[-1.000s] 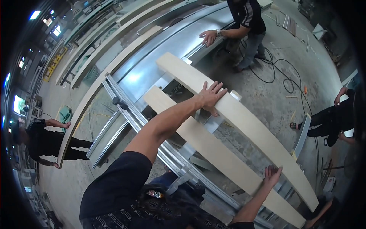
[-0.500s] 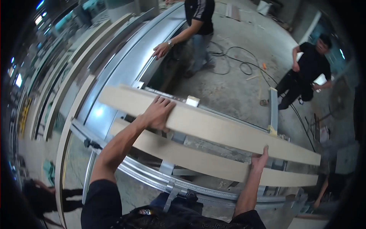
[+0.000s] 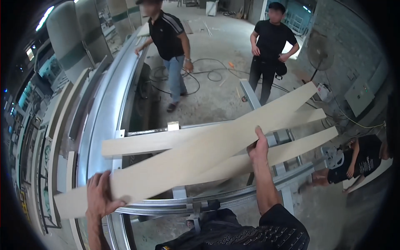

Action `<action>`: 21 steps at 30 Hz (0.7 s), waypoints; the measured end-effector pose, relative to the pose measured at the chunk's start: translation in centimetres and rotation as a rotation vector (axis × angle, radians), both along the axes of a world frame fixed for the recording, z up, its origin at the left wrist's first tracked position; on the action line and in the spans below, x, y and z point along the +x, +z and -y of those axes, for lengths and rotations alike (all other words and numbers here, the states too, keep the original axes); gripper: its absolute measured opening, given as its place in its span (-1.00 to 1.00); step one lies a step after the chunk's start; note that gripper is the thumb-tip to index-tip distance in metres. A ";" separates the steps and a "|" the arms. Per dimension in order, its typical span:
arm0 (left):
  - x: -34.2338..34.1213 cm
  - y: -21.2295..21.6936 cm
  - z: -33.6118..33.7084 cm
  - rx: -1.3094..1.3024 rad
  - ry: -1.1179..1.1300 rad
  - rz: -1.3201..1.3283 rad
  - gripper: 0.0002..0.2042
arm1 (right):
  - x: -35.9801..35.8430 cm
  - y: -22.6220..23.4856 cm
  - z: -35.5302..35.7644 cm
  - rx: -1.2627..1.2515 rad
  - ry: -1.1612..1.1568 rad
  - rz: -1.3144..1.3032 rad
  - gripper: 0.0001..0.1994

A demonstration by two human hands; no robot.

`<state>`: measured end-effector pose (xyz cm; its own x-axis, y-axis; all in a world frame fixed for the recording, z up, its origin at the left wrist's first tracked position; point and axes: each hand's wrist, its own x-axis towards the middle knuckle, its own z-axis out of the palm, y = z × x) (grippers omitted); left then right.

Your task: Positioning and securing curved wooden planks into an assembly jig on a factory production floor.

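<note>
A long pale board (image 3: 166, 166) slants across the frame from lower left to upper right, held in both my hands. My left hand (image 3: 101, 196) is closed over it near its left end, thumb on the near side. My right hand (image 3: 259, 148) grips its near edge further right, thumb on top and fingers hidden beneath. Under it lie two similar pale boards, a far one (image 3: 133, 141) and a near one (image 3: 291, 148), on a metal frame with a silver rail (image 3: 166, 206) along my side. The held board covers parts of both.
A shiny metal bed (image 3: 102, 100) runs away on the left, beside more long strips (image 3: 62, 104). One person (image 3: 166, 37) walks beyond the bed; another (image 3: 273, 41) stands at the far right. A third person (image 3: 364, 158) is at the right edge. Black cables (image 3: 214, 75) loop on the floor.
The board in my hands has swung round, its left end toward me and its right end away. My left hand moved left and nearer. The person by the bed has turned and stepped left.
</note>
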<state>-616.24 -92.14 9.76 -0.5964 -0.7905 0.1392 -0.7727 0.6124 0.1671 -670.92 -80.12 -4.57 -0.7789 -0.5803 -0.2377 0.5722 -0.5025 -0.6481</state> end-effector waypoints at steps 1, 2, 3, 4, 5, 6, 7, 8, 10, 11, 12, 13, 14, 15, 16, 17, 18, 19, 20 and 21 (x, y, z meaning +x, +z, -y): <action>2.2 1.0 -1.3 0.041 0.091 0.003 0.01 | 1.4 0.4 -0.5 -0.028 0.052 -0.028 -0.60; 5.2 1.2 -3.0 0.054 0.191 0.020 -0.11 | 2.8 0.7 -1.0 -0.027 0.092 0.002 -0.59; 8.6 1.2 -4.3 0.067 0.290 0.034 -0.23 | 3.8 0.6 -0.9 -0.037 0.090 0.000 -0.59; 11.9 0.6 -5.6 0.041 0.339 -0.021 -0.29 | 4.5 0.3 -0.6 -0.051 0.117 0.000 -0.59; 15.1 -0.2 -7.3 0.021 0.393 -0.070 -0.34 | 5.4 -0.1 -0.3 -0.058 0.149 0.005 -0.58; 17.8 -1.2 -9.0 0.024 0.398 -0.067 -0.34 | 6.4 -0.1 0.2 -0.041 0.181 0.036 -0.57; 20.3 -2.2 -10.8 0.079 0.499 -0.120 -0.33 | 7.6 0.0 0.9 -0.038 0.190 0.040 -0.57; 21.9 -2.8 -12.1 0.135 0.597 -0.175 -0.31 | 8.7 0.3 1.8 -0.033 0.223 0.026 -0.57; 23.5 -3.9 -14.8 0.111 0.581 -0.203 -0.31 | 10.2 0.2 3.8 -0.022 0.268 0.018 -0.57; 22.4 -3.2 -15.5 0.090 0.547 -0.232 -0.30 | 10.5 -0.6 4.9 -0.047 0.302 0.010 -0.56; 21.1 -2.3 -17.1 0.164 0.602 -0.216 -0.27 | 10.8 -1.4 5.8 -0.071 0.336 0.002 -0.56; 19.9 -0.8 -18.5 0.174 0.613 -0.206 -0.27 | 11.3 -1.7 6.7 -0.058 0.345 0.012 -0.56; 19.1 0.3 -19.8 0.229 0.711 -0.138 -0.44 | 12.1 -1.9 7.5 -0.064 0.393 0.007 -0.56; 18.8 0.9 -20.8 0.283 0.807 -0.069 -0.57 | 12.8 -2.0 8.2 -0.071 0.442 0.003 -0.56; 19.1 0.9 -21.9 0.337 0.891 -0.086 -0.58 | 13.8 -1.9 8.7 -0.050 0.463 0.021 -0.57; 19.5 0.7 -22.9 0.343 0.907 -0.077 -0.58 | 14.4 -2.4 9.2 -0.041 0.477 0.031 -0.57; 19.9 0.4 -23.8 0.365 0.927 -0.043 -0.56 | 14.8 -3.0 9.7 -0.053 0.511 0.011 -0.57; 20.3 0.0 -24.6 0.386 0.951 -0.013 -0.55 | 15.4 -3.2 10.4 -0.068 0.550 -0.010 -0.57; 20.6 -0.3 -25.2 0.489 1.089 0.010 -0.49 | 15.9 -3.5 10.8 -0.062 0.567 -0.002 -0.57; 21.0 -0.6 -26.0 0.494 1.105 0.016 -0.49 | 16.3 -3.8 11.1 -0.059 0.594 0.011 -0.56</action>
